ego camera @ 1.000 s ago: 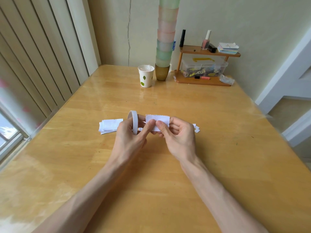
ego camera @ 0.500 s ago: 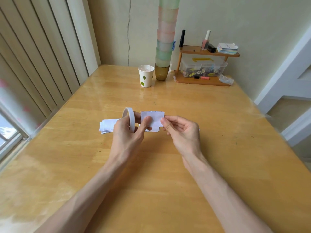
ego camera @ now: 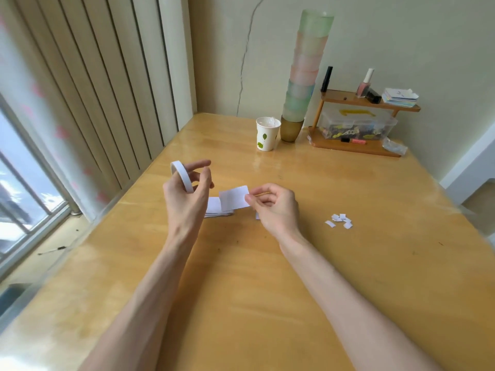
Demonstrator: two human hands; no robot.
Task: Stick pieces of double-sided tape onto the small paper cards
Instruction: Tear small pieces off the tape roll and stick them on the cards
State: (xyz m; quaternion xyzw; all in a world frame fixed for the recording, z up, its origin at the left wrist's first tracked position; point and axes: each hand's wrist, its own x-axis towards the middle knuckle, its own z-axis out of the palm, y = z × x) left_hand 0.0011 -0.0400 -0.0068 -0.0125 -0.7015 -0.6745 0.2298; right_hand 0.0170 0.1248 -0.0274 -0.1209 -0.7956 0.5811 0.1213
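My left hand (ego camera: 187,194) holds a white roll of double-sided tape (ego camera: 181,176) upright above the wooden table (ego camera: 267,263), fingers through and around the ring. My right hand (ego camera: 273,207) pinches a small white paper card (ego camera: 233,198) by its right edge, just right of the roll. Under the card, a stack of white cards (ego camera: 215,208) lies on the table, partly hidden by my left hand. A pile of small white paper scraps (ego camera: 339,220) lies to the right of my right hand.
At the back stand a paper cup (ego camera: 267,133), a tall stack of coloured cups (ego camera: 305,76) and a wooden shelf (ego camera: 356,124) with a clear box and bottles. Vertical blinds and a window run along the left table edge.
My left hand has pulled the tape roll up and left, away from the card. The card now hangs from my right hand alone. The head camera has turned left, bringing the scraps into view.
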